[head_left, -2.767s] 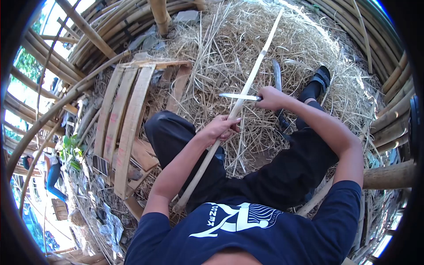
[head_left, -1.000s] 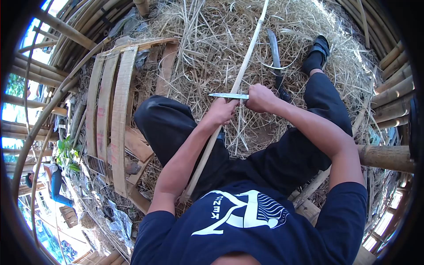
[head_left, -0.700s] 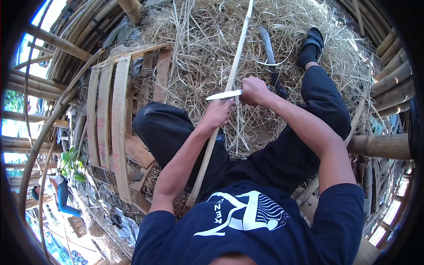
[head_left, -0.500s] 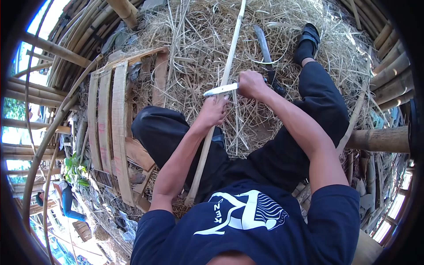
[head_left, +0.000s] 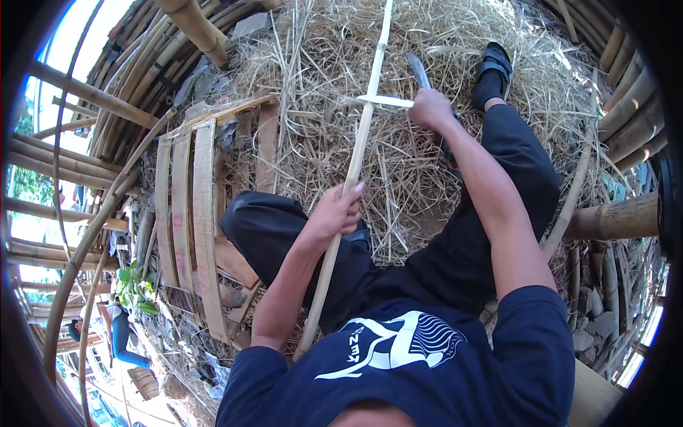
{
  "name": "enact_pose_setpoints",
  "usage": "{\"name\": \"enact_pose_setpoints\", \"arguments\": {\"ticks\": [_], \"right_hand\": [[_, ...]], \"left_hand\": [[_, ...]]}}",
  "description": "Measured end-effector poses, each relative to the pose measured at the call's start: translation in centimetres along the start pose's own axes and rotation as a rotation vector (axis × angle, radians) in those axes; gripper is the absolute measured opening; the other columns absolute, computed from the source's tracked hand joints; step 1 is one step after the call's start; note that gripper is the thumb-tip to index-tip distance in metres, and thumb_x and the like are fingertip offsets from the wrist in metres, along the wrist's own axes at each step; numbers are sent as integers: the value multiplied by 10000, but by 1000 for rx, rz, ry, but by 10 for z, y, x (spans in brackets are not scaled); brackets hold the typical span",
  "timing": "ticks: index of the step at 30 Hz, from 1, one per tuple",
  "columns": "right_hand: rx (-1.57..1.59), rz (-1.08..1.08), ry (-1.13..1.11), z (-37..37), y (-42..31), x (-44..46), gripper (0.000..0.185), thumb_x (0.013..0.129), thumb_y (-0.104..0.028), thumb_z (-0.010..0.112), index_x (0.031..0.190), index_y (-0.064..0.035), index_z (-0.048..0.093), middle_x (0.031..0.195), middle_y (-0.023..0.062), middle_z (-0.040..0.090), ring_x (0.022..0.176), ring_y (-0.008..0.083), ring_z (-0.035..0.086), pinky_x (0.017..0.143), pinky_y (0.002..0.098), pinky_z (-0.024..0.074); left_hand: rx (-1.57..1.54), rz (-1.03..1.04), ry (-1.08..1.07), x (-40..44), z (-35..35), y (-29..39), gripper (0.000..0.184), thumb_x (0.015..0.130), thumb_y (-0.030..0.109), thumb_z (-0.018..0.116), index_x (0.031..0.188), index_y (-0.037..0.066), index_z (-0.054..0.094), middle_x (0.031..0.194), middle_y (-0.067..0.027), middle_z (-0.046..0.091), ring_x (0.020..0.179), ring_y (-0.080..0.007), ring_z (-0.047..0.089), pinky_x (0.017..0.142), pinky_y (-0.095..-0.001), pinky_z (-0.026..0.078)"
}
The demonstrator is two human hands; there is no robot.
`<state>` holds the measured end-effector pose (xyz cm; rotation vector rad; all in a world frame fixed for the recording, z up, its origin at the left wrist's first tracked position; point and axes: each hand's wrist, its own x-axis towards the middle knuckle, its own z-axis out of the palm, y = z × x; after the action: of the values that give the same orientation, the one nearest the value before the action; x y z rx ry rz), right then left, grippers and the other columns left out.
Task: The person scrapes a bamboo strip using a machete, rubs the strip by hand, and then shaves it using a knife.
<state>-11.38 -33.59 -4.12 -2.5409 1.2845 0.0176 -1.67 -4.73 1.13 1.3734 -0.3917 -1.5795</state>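
Note:
My left hand [head_left: 337,212] is wrapped around a long, pale bamboo strip [head_left: 361,142] that runs from beside my left hip out across the shavings. Farther along the strip, my right hand [head_left: 431,110] grips a knife [head_left: 390,101] by its handle, which the fingers hide. The knife's bright blade lies crosswise over the strip, pointing left, and appears to touch it. Just beyond my right hand, a second, larger blade [head_left: 418,70] lies on the shavings, partly covered by that hand.
Bamboo shavings [head_left: 334,78] cover the ground between my legs. A slatted wooden pallet [head_left: 182,213] stands left of my knee. Bamboo poles [head_left: 85,92] line the left side, and a thick bamboo post [head_left: 617,218] juts in at right. Another person [head_left: 119,334] is at far left.
My right hand has pushed the knife away from me along the strip, widening the gap to my left hand. My left hand has shifted slightly toward me, still holding the bamboo strip.

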Motion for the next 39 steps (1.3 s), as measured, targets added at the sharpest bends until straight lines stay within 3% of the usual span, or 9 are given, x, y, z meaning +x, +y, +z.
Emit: {"name": "enact_pose_setpoints", "arguments": {"ticks": [6, 12, 16, 19, 22, 23, 32, 34, 39], "right_hand": [[114, 418, 83, -31, 72, 35, 389, 803, -305, 576, 1028, -3, 676, 1079, 197, 662, 1001, 325, 652, 844, 415, 515], [252, 111, -23, -38, -31, -10, 345, 794, -267, 560, 974, 1, 680, 940, 230, 674, 909, 342, 666, 803, 426, 526], [2, -256, -232, -34, -78, -74, 275, 738, -166, 554, 878, 30, 686, 853, 228, 673, 825, 358, 674, 782, 427, 543], [-23, -274, -396, -23, -86, -106, 244, 732, -149, 557, 813, 44, 683, 841, 237, 671, 809, 361, 674, 763, 429, 548], [11, -363, -405, 2, -83, -112, 252, 720, -169, 574, 776, 56, 674, 798, 254, 662, 778, 380, 669, 753, 434, 551], [11, -363, -400, 8, -84, -113, 252, 720, -169, 574, 776, 56, 674, 798, 254, 662, 778, 380, 669, 753, 434, 551], [37, -414, -252, 34, -78, -92, 244, 730, -198, 575, 724, 30, 663, 752, 236, 661, 749, 374, 668, 708, 429, 552], [140, -242, -228, 29, -71, -83, 230, 729, -195, 578, 699, 19, 656, 738, 222, 662, 737, 371, 669, 699, 423, 550], [37, -298, -229, 17, -65, -68, 259, 743, -202, 572, 843, 17, 670, 857, 222, 674, 823, 345, 675, 748, 425, 541]], "left_hand": [[0, -129, 91, -68, -16, -34, 232, 983, 270, 510, 859, 87, 443, 553, 85, 293, 395, -8, 263, 350, -193, 214], [-3, -74, 85, -53, -9, -42, 230, 991, 270, 493, 899, 62, 461, 555, 79, 301, 393, -8, 255, 350, -192, 223], [194, 19, 138, -26, -11, -28, 227, 996, 267, 474, 884, 68, 468, 552, 75, 326, 397, -11, 274, 354, -196, 230], [591, 173, 281, 2, -26, -35, 326, 948, 279, 513, 784, 0, 545, 604, -57, 514, 558, -157, 532, 539, -352, 419], [764, 196, 368, 10, -20, -25, 318, 937, 267, 515, 806, -20, 561, 636, -124, 563, 631, -247, 586, 607, -395, 445], [864, 184, 392, 7, -14, -17, 315, 932, 262, 511, 849, -33, 582, 716, -213, 607, 706, -368, 613, 659, -447, 457], [1018, 285, 488, 4, -4, -25, 288, 943, 226, 483, 926, -45, 577, 772, -268, 600, 774, -428, 596, 689, -482, 452], [979, 246, 494, 1, 1, -24, 281, 944, 205, 476, 903, -57, 566, 788, -307, 594, 816, -468, 584, 705, -506, 452], [987, 248, 515, -14, 4, -24, 286, 947, 211, 489, 893, -64, 544, 739, -292, 596, 725, -455, 603, 644, -489, 466]]}}
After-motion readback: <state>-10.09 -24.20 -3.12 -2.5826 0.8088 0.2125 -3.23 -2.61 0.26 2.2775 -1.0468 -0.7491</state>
